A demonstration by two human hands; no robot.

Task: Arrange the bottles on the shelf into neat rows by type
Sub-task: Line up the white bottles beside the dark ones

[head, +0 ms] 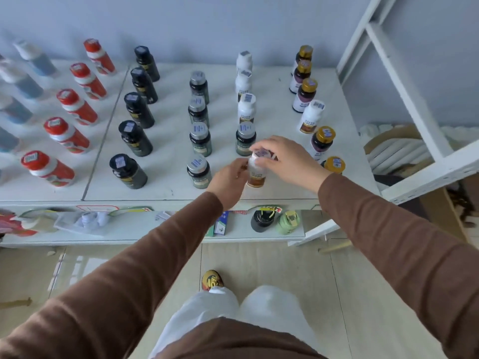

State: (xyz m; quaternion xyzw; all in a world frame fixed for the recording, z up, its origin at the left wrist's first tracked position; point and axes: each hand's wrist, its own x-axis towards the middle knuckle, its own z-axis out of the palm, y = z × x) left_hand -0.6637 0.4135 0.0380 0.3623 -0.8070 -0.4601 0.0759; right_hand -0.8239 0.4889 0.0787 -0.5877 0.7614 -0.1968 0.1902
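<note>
Bottles stand in rows on a white shelf [168, 187]. At the front of the white-bottle row, a white bottle with a brown label [256, 176] stands upright. My right hand [287, 161] grips its cap from above and my left hand [229, 181] holds its side. Behind it stands a grey-capped dark bottle [245, 139], then white bottles [246, 108]. To the left run a row of grey-capped dark bottles [200, 138], black bottles [134, 138] and red-capped bottles [66, 134]. To the right stand gold-capped bottles [322, 142] with one white bottle [311, 116] among them.
Blue bottles [24, 81] line the far left. A lower shelf [145, 229] holds packets, a black jar [262, 220] and a green jar [288, 222]. A white frame [404, 86] stands to the right, with a cardboard box [383, 141] behind it. A wall backs the shelf.
</note>
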